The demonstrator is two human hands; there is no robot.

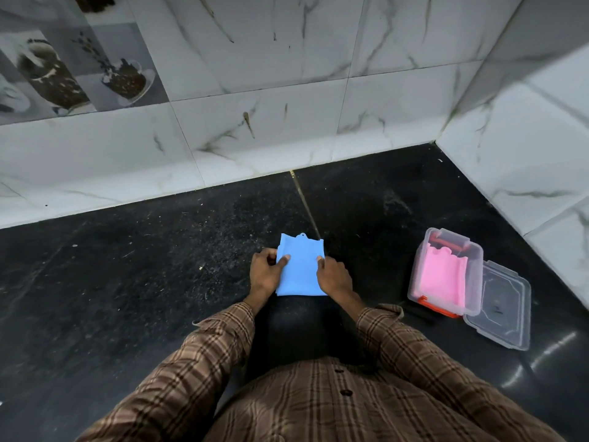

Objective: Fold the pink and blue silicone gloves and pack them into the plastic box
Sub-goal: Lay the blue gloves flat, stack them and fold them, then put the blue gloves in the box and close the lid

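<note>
The blue silicone glove (301,269) lies folded into a flat rectangle on the dark counter in front of me. My left hand (266,272) pinches its left edge, thumb on top. At the right edge, my right hand (333,275) grips the glove with curled fingers. The pink glove (441,275) lies folded inside the clear plastic box (414,283) to the right, which has red clips.
The box's clear lid (502,309) lies open on the counter (159,266) right of the box. White marble-tiled walls (255,122) close the counter at the back and on the right, forming a corner.
</note>
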